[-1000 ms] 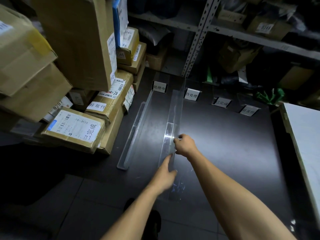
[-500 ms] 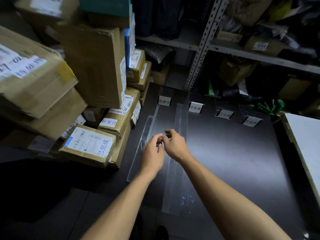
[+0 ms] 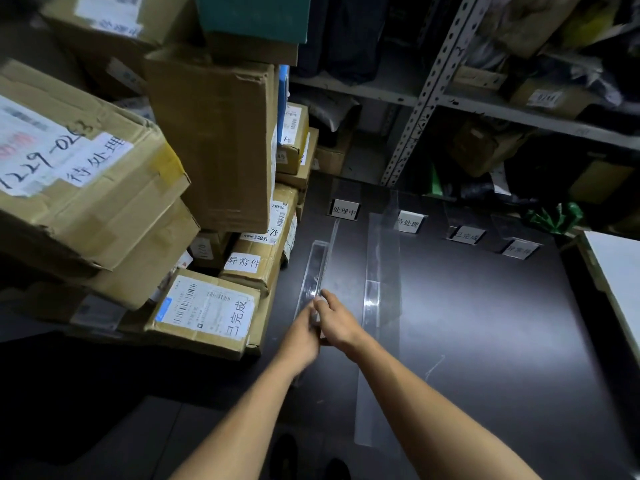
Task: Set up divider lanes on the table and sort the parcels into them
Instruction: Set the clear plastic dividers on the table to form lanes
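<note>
setup is partly done: one clear divider (image 3: 380,271) already lies lengthwise on the dark tabletop (image 3: 485,323) between the first two of four label stands (image 3: 343,210) at the far edge, and both the left hand (image 3: 300,336) and right hand (image 3: 335,322) are pinching the near end of a second clear strip (image 3: 317,268) lying left of it. by my reading at least that strip (and likely another) has yet to be placed, and no sorting has begun, since the labelled parcels (image 3: 207,308) sit stacked at the tabletop's left side, outside any lane.
</note>
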Demonstrator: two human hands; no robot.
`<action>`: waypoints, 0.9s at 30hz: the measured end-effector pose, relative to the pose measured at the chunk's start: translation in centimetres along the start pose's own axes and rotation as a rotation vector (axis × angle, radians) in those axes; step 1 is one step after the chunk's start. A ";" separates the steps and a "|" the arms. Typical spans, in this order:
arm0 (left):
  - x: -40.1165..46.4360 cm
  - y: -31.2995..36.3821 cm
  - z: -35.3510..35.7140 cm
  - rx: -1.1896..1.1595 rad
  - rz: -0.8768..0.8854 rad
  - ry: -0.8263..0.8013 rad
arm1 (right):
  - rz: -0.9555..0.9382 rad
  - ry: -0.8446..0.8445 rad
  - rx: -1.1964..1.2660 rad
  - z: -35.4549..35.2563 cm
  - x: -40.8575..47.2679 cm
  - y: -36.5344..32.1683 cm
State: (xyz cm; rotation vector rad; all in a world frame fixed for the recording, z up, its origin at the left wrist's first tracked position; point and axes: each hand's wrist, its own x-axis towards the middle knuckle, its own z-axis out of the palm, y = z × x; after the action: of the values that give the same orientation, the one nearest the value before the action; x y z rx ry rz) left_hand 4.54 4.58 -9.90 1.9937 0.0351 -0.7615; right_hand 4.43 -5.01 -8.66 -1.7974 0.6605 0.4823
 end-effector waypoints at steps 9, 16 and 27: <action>-1.7 4.7 -2.8 0.028 0.069 0.237 | 0.022 -0.012 0.022 -0.8 0.0 -0.5; -4.1 11.2 -4.4 0.128 0.297 0.350 | -0.014 -0.045 -0.128 -2.0 1.6 0.1; -4.1 18.6 2.8 0.100 0.347 0.174 | -0.302 0.362 0.303 -18.7 -1.1 -8.4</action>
State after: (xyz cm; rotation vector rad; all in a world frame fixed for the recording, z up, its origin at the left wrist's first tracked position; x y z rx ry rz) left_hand 5.86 -6.42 5.80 2.0818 -0.2455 -0.3722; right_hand 9.05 -20.53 3.92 -1.6660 0.6521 -0.1460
